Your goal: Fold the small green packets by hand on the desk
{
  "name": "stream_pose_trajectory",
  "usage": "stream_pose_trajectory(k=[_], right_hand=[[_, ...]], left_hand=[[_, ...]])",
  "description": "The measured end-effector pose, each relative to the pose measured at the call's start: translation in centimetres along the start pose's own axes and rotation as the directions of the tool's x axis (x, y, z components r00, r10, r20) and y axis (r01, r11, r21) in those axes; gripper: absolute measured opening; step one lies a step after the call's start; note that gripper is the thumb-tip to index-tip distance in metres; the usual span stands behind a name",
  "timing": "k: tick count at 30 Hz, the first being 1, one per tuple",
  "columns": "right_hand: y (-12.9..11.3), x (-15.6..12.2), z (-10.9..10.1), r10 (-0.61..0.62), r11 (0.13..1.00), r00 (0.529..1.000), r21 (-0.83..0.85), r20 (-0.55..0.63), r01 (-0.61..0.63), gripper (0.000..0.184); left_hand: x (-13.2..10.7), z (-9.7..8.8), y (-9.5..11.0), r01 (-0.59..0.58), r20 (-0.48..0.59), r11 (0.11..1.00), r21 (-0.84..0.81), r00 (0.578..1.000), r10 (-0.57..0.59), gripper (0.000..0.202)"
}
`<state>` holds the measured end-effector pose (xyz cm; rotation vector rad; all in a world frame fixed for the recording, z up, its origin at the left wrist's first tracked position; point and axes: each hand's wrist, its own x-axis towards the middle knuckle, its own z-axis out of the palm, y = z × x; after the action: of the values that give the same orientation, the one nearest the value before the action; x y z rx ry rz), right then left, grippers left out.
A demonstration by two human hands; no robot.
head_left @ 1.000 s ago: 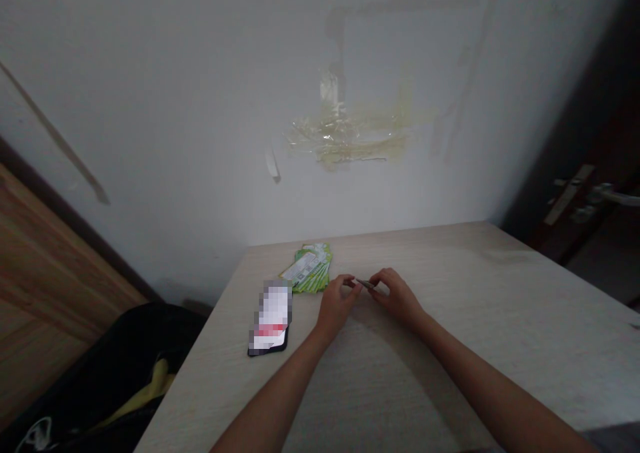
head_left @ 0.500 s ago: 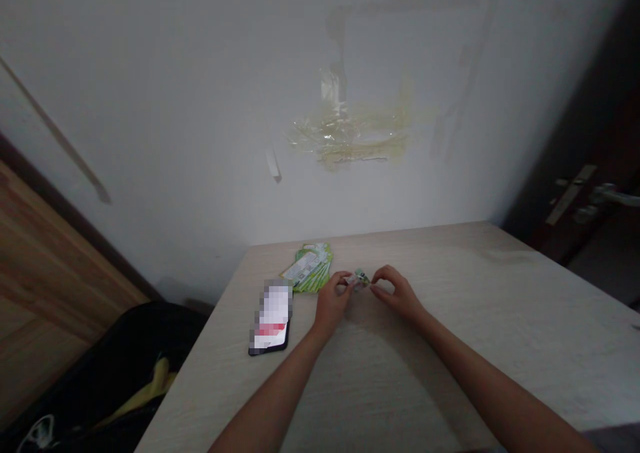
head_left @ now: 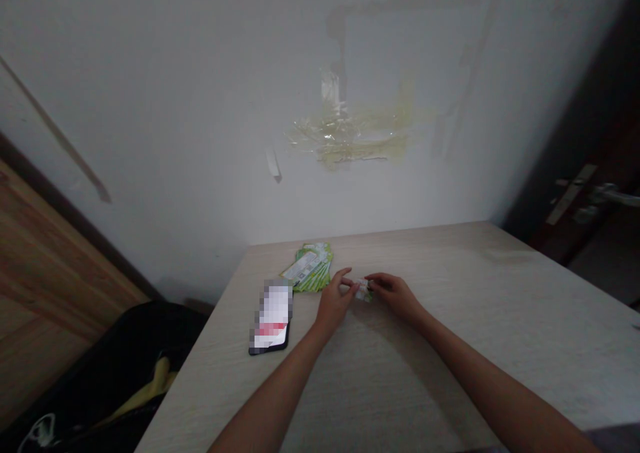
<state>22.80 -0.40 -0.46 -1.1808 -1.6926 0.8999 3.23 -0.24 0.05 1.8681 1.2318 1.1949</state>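
Note:
Between my two hands is a small piece of green-and-white printed paper (head_left: 363,291), which looks folded. Thumb and fingers of my left hand (head_left: 336,299) pinch its left side, the index finger raised a little. On the other side, my right hand (head_left: 399,297) is closed on the right edge with its fingertips. Just left of my left hand lies a fanned pile of green-and-white printed papers or packets (head_left: 315,274), with a white label-like panel on top. Whether the held piece matches the pile is too small to tell.
A phone (head_left: 273,316) with a lit, blurred screen lies on the pale wooden table (head_left: 450,259), left of my arms. The wall (head_left: 200,139) with tape remnants rises behind. A black bag (head_left: 125,346) sits beyond the left edge; a dark door (head_left: 600,193) stands at right.
The piece of paper has tilted downward and turned between my fingers. My right hand has shifted slightly left, closer to my left hand; the pile and phone have stayed put.

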Motion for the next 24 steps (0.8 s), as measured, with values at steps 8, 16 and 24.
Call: stream_pose_trajectory(k=[8,16,24], right_hand=[[-0.19,0.13,-0.11,0.026,0.988,1.000,0.151,-0.017,-0.023,0.036],[-0.11,-0.06,0.04,-0.065,0.991,0.998,0.123,0.021,0.062,0.038],[-0.86,-0.65,-0.29,-0.291,0.932,0.947,-0.181,0.138,0.313,0.021]], left_hand=[[-0.20,0.57,-0.32,0.057,0.082,0.998,-0.027,0.995,-0.054,0.061],[-0.12,0.23,-0.09,0.074,0.049,0.997,-0.001,0.996,-0.074,0.058],[0.16,0.14,-0.51,0.066,0.002,0.998,0.014,0.998,-0.066,0.051]])
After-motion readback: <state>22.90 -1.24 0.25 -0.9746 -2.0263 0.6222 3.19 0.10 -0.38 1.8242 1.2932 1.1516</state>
